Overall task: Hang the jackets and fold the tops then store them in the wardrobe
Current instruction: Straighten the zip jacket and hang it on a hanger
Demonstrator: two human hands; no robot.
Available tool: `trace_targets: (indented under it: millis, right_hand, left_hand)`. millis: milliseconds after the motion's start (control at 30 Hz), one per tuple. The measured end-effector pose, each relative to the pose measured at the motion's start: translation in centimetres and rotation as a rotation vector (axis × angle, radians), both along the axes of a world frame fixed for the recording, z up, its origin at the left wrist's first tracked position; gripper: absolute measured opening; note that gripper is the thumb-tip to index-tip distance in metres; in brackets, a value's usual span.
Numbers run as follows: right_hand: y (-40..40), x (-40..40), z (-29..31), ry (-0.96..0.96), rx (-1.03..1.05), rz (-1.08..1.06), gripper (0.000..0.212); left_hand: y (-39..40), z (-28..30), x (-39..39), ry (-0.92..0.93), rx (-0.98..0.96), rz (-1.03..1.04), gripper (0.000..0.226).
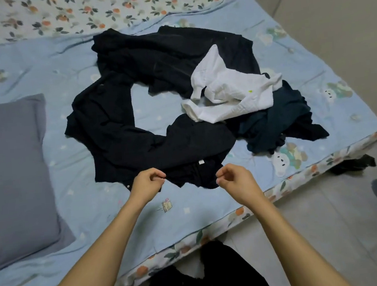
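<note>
A: Pinching the near edge of the black garment (150, 146) with both hands, at the neckline by the look of the small white label (200, 162) between them.

B: Why there?

A: Probably to lift by the shoulders so the cloth hangs straight, ready for sorting as jacket or top. Hard to say yet which.

B: Left hand (146, 185)?

A: Fingers curled tight, thumb and forefinger nipping the cloth's left corner. Wrist bent, forearm reaching up from the lower left.

B: Right hand (236, 183)?

A: Same pinch, fingers curled in, at the right end of the same edge. Whether cloth sits fully between thumb and finger, not quite clear, but touching it. Forearm angled in from the lower right, mirroring the other.

B: And the rest?

A: Spread on the bed (35, 65), well in from its edge: another black garment (173, 53) farther back, a white top (228, 92) lying over it, a dark teal piece (280, 119) just beside and partly under the white one. Grey pillow (11, 175) off to the left. Nothing folded, nothing hung; no wardrobe or hanger in sight.
</note>
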State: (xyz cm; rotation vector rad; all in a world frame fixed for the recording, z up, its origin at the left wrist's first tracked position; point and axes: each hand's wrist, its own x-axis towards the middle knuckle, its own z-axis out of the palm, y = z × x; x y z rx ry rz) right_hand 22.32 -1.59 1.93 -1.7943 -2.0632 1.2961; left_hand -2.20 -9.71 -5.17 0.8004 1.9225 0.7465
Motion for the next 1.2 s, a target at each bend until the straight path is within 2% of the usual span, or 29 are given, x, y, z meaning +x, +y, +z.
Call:
trace_targets:
  millis: [67,167,267,300,367,433,500,533,600,667,733,767,867,900,933,967,1033,1067,1133,1167,1200]
  right_hand:
    - [2.0,-0.5,-1.6,0.002,-0.043,0.054,0.005]
    - [3.9,-1.8,-3.9,0.012,-0.062,0.099,0.006]
    - [6.4,-3.8,-7.9,0.013,-0.084,0.137,0.01]
    - [7.0,-4.4,-9.4,0.014,-0.092,0.147,0.011]
    - [7.8,-5.5,-11.7,0.009,-0.102,0.157,0.012]
    - [8.4,-6.0,-13.9,-0.005,-0.104,0.172,0.011]
    - [8.7,-6.2,-15.2,-0.014,-0.113,0.174,0.01]
    - [8.9,-6.4,-15.9,-0.021,-0.122,0.176,0.01]
    - [9.0,-6.6,-16.1,-0.023,-0.121,0.173,0.009]
    - [8.9,-6.9,-16.0,-0.032,-0.108,0.169,0.008]
    - [8.4,-7.5,-15.4,-0.026,-0.081,0.185,0.009]
    - [7.9,-8.3,-14.3,-0.008,-0.051,0.225,0.017]
    - [6.6,-10.4,-12.2,-0.015,0.084,0.43,0.074]
    - [6.3,-11.3,-11.7,-0.018,0.137,0.479,0.088]
    - [5.9,-12.2,-10.8,-0.017,0.195,0.525,0.093]
    - [5.6,-12.9,-10.2,-0.001,0.254,0.564,0.088]
    - [4.8,-14.3,-8.3,0.063,0.325,0.592,0.057]
    - [4.5,-14.9,-6.7,0.115,0.301,0.562,0.048]
    - [4.6,-15.5,-5.0,0.221,0.175,0.462,0.049]
    - [4.5,-15.7,-3.6,0.271,0.147,0.428,0.048]
    - [4.4,-15.7,-2.5,0.299,0.127,0.421,0.045]
  left_hand:
    - [0.7,-1.5,0.4,0.023,-0.049,0.053,0.022]
    - [1.6,-4.2,-0.2,0.1,-0.129,0.015,0.027]
    - [3.7,-9.3,-2.3,0.218,-0.234,0.002,0.026]
    - [4.5,-11.2,-3.0,0.279,-0.26,-0.019,0.034]
    - [6.1,-14.4,-4.3,0.441,-0.35,-0.134,0.065]
    - [7.7,-17.3,-5.5,0.617,-0.424,-0.244,0.078]
    - [8.9,-19.1,-6.3,0.742,-0.432,-0.313,0.062]
    - [9.4,-20.2,-6.8,0.747,-0.424,-0.306,0.051]
    - [9.6,-20.3,-7.3,0.669,-0.342,-0.182,0.04]
    - [9.1,-18.5,-7.5,0.441,-0.231,0.034,0.037]
    - [8.1,-15.1,-7.3,0.283,-0.099,0.152,0.032]
    - [7.2,-12.2,-7.3,0.243,-0.049,0.171,0.029]
    - [5.2,-5.1,-5.9,0.074,0.083,0.114,0.019]
    - [4.8,-3.2,-5.4,0.037,0.109,0.068,0.021]
    - [4.3,-1.2,-5.1,0.009,0.139,0.033,0.027]
    - [3.9,0.3,-5.0,-0.035,0.179,0.028,0.031]
    - [2.5,3.3,-5.4,-0.132,0.243,0.116,0.028]
    - [1.8,4.6,-5.7,-0.153,0.264,0.165,0.025]
    - [0.6,5.2,-6.0,-0.157,0.299,0.238,0.016]
    - [-0.3,5.7,-6.2,-0.136,0.314,0.243,0.018]
    - [-1.2,5.3,-6.3,-0.123,0.315,0.217,0.03]
